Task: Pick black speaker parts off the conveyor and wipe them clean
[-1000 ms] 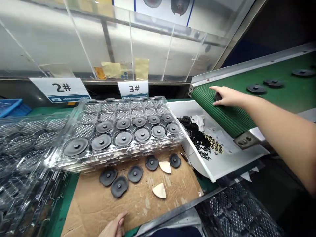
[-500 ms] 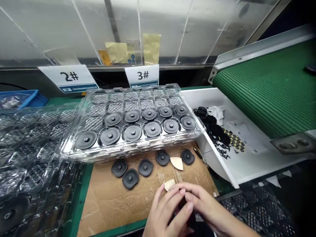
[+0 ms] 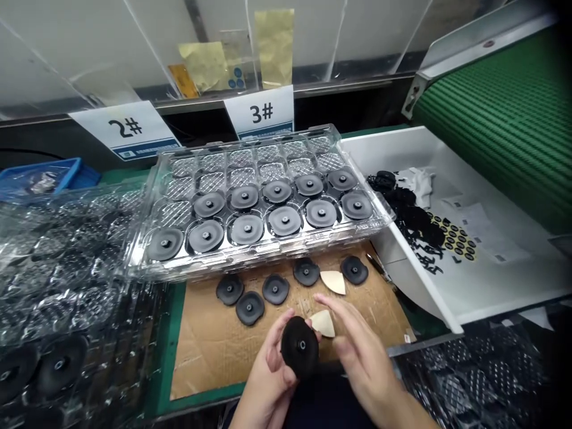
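My left hand (image 3: 272,363) grips a black rounded disc (image 3: 300,348) by its edge, its small central stud facing me. Beside it, my right hand (image 3: 364,354) is open, fingers stretched out and apart from the disc. Just past the held disc, a cream wedge-shaped pad (image 3: 323,323) lies on the cardboard sheet (image 3: 205,363). A second cream pad (image 3: 333,282) rests farther back, between two black discs. Several similar discs (image 3: 249,308) lie loose on the cardboard.
A clear plastic tray (image 3: 263,250) holds black discs in its front two rows. Stacked clear trays (image 3: 89,280) stand at left, near a blue bin (image 3: 74,177). On the right are a white bin (image 3: 415,286) with black parts and a green conveyor belt (image 3: 504,113).
My hands have come apart: the right has opened and moved away rightward. The black disc, mostly hidden before between my fingers, now shows in my left hand. The camera view has shifted.
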Tool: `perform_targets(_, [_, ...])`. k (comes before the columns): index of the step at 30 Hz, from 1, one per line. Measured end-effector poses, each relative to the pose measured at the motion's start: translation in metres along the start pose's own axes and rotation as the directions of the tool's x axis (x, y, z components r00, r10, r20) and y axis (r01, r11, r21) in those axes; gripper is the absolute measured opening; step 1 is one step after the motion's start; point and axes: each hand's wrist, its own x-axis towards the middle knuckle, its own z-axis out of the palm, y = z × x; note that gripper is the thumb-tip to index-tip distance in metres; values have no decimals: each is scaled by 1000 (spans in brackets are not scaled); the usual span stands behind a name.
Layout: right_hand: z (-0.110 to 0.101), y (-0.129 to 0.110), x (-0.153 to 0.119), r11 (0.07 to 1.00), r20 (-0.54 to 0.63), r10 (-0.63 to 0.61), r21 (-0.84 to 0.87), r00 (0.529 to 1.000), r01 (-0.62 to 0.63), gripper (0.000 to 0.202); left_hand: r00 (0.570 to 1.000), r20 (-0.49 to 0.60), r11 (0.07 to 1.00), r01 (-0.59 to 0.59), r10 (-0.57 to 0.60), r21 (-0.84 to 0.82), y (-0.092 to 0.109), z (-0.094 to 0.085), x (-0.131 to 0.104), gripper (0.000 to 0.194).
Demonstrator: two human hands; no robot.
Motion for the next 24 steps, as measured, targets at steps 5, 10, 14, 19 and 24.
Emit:
perform_targets(5, [26,-12,-5,869,163,-428,-195,889,454,60,1000,-28,995,-14,11,-103,1,-2,-12,68])
perform_targets(10, [22,2,-26,821,116,-522,-200,845,535,32,998,-55,988,-20,12,-152,9,-8,-19,66])
perform_targets(14, [12,25,-32,978,-155,-23,-207,988,-9,25,998,-29,978,-65,61,-197,16,-10,-22,65])
perform_targets(19, [33,64,-26,916,-106,201,-332,974,-225,30,993,1,951,-116,122,-285,16,-16,-25,57])
perform_targets(24, [55,76,-34,943,-5,144,-302,990,-138,21,993,-70,923,-110,90,-368,13,-23,-23,46])
